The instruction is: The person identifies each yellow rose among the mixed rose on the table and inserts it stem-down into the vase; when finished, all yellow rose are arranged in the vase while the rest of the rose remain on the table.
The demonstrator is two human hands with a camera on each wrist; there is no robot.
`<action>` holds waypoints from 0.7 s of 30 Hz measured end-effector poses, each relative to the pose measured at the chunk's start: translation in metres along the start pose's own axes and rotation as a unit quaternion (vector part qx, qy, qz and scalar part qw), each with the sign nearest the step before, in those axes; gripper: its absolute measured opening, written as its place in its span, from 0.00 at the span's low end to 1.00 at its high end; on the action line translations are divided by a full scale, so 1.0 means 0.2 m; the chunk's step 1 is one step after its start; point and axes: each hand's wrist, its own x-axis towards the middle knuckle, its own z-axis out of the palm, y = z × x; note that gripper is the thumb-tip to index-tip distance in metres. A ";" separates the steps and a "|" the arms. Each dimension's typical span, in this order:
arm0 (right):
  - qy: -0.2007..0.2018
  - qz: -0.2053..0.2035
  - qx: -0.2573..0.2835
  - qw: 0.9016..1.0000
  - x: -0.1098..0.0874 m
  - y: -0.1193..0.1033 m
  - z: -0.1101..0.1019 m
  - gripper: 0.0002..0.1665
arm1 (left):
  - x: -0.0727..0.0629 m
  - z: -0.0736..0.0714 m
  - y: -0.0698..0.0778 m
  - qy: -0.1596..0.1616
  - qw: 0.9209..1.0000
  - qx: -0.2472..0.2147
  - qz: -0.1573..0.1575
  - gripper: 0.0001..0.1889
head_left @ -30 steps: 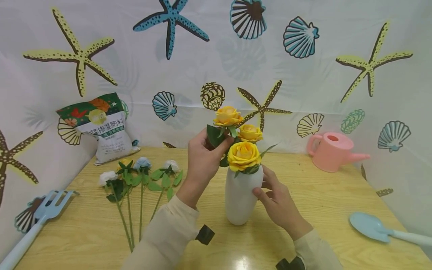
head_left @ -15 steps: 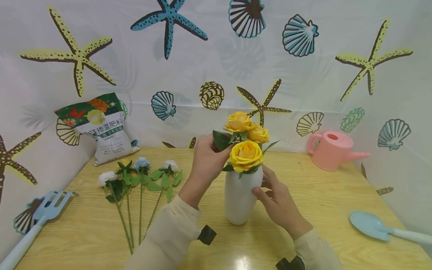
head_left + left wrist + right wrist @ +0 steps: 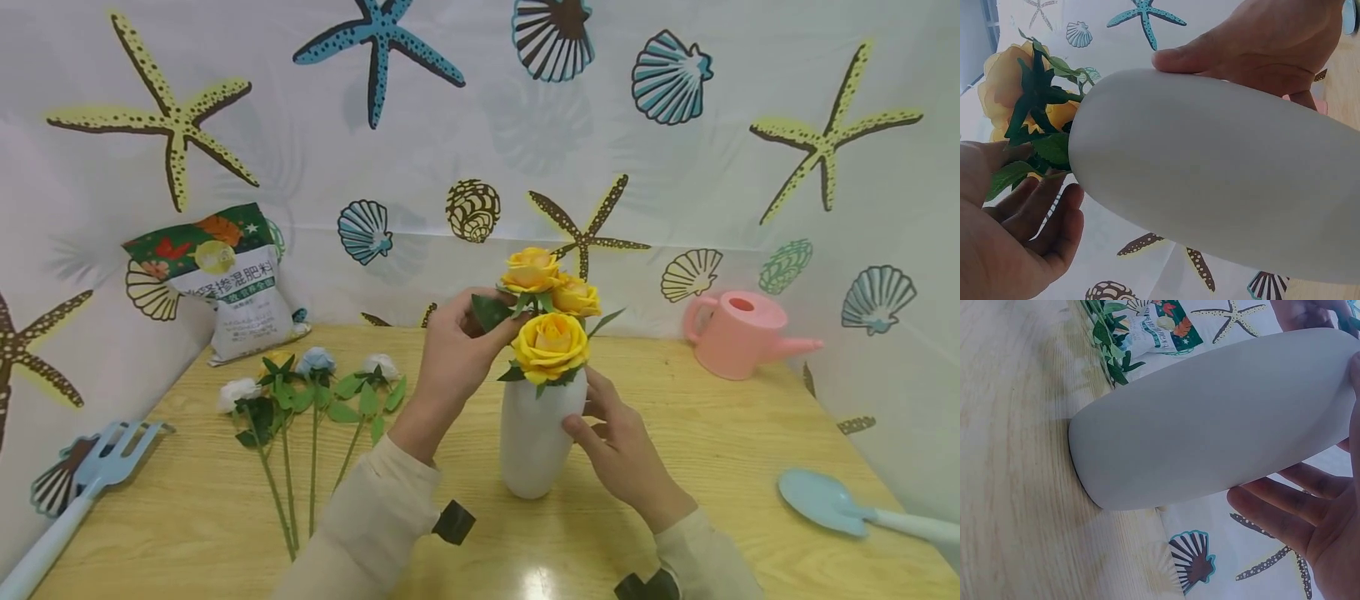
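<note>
A white vase (image 3: 536, 442) stands on the table with several yellow roses in its mouth. My left hand (image 3: 457, 350) pinches the stem of a yellow rose (image 3: 530, 270) just above the vase mouth. In the left wrist view, that hand's fingers (image 3: 1054, 231) lie by the green leaves (image 3: 1054, 150) at the rim, and part of the stem is hidden. My right hand (image 3: 622, 450) holds the vase from its right side, thumb on the near face. The right wrist view shows the vase's base (image 3: 1085, 469) down on the wood.
Loose white, yellow and blue roses (image 3: 315, 362) lie on the left of the table (image 3: 720, 500). Behind them leans a fertilizer bag (image 3: 251, 300). A blue hand fork (image 3: 112, 467) lies far left, a blue trowel (image 3: 825, 504) right, a pink watering can (image 3: 738, 333) back right.
The pinched rose has gone down and slightly right, lower into the vase, with my left hand following. Over the last half second little moves. My right hand stays on the vase.
</note>
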 end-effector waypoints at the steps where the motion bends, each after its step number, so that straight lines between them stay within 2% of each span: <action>1: 0.001 0.000 -0.001 1.000 0.00 0.00 0.00 0.35 | 0.00 -0.01 0.00 -0.001 1.000 -0.001 0.002 0.12; 7: 0.003 -0.002 -0.006 1.000 0.00 0.00 0.01 0.35 | -0.05 -0.13 -0.02 0.013 0.998 0.009 0.058 0.13; 12: 0.003 0.004 -0.011 1.000 0.00 0.00 0.00 0.35 | -0.09 -0.25 -0.06 0.018 0.994 -0.018 0.107 0.14; 15: 0.003 0.003 -0.014 1.000 -0.01 -0.01 0.00 0.35 | -0.11 -0.33 -0.10 0.030 0.991 -0.031 0.125 0.13; 18: 0.003 -0.002 -0.018 1.000 -0.01 -0.01 0.01 0.34 | -0.13 -0.43 -0.15 0.054 0.992 -0.020 0.113 0.11; 21: 0.002 -0.003 -0.017 1.000 0.00 -0.01 0.01 0.34 | -0.15 -0.54 -0.20 0.091 0.993 0.013 0.072 0.10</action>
